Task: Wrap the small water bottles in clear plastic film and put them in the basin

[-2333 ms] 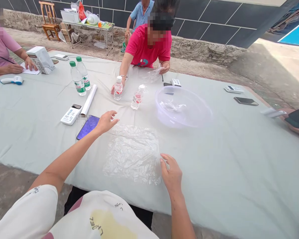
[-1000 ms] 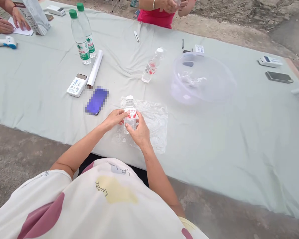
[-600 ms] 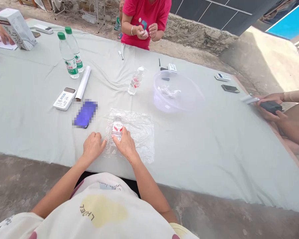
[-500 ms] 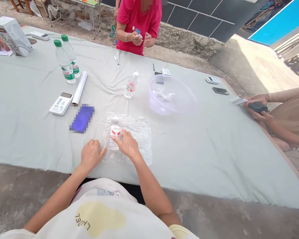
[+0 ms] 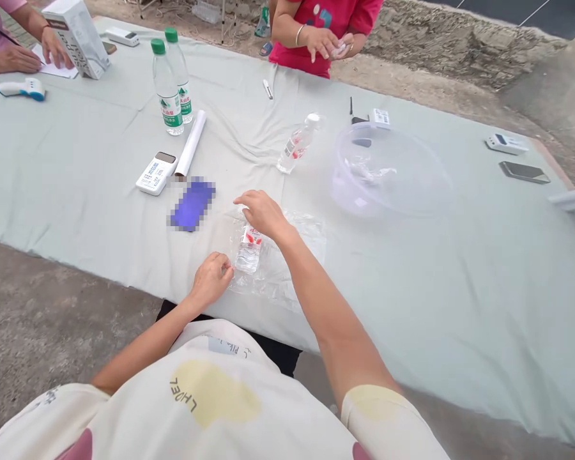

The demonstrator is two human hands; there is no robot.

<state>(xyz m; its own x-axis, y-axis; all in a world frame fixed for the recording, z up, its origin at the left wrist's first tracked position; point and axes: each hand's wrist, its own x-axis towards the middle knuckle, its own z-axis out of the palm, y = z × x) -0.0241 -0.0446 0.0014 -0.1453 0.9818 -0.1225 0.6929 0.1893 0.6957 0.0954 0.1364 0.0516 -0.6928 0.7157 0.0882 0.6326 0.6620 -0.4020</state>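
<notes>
A small water bottle (image 5: 248,249) with a red label stands on a crinkled sheet of clear plastic film (image 5: 297,255) near the table's front edge. My right hand (image 5: 262,213) curls over the bottle's cap, fingers closed on its top. My left hand (image 5: 211,278) rests at the film's left front corner beside the bottle's base, its fingers pinched together on the film's edge.
A clear plastic basin (image 5: 388,171) sits to the right. A second small bottle (image 5: 298,143), two green-capped bottles (image 5: 167,87), a white roll (image 5: 190,143), a white device (image 5: 156,172) and a purple phone (image 5: 192,204) lie beyond. People work at the far side.
A small bottle came onto the film since the first frame. My right hand moved from the bottle's side up to its cap. My left hand stays by the film's corner.
</notes>
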